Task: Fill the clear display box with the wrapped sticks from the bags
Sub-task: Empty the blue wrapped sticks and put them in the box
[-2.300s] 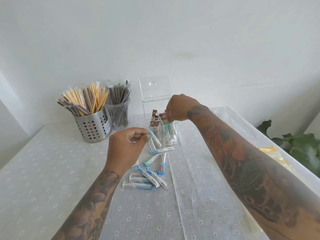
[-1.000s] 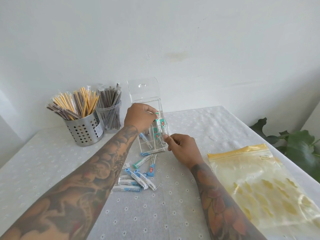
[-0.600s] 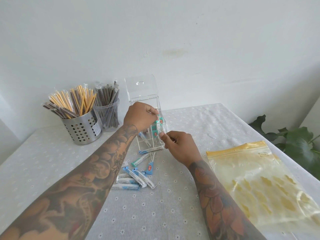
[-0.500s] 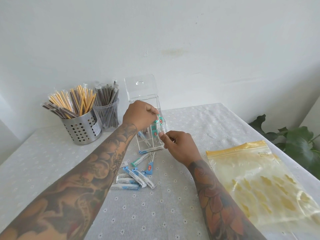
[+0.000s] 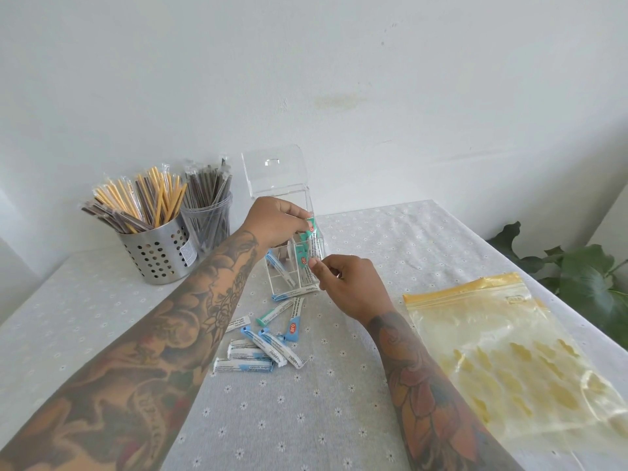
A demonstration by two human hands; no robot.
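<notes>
The clear display box (image 5: pixel 292 266) stands mid-table with its lid (image 5: pixel 275 173) tipped up behind it. Its compartments hold teal-ended and blue-ended wrapped sticks, standing on end. My left hand (image 5: pixel 275 220) hovers over the box top, fingers pinched on a teal-ended wrapped stick (image 5: pixel 311 227) at the right compartment. My right hand (image 5: pixel 346 283) is against the box's front right corner, thumb and forefinger pinched on the box wall. Several loose wrapped sticks (image 5: pixel 268 345) lie scattered on the cloth in front of the box.
A yellow-topped zip bag (image 5: pixel 509 348) lies flat at the right. A perforated metal holder (image 5: pixel 156 253) with yellow and brown wrapped straws and a clear cup (image 5: pixel 209 222) of dark straws stand at the back left. A green plant (image 5: pixel 577 277) sits beyond the table's right edge.
My left hand went from the loose pile up to the box top with a stick. My right hand came down from the box top to its front right corner.
</notes>
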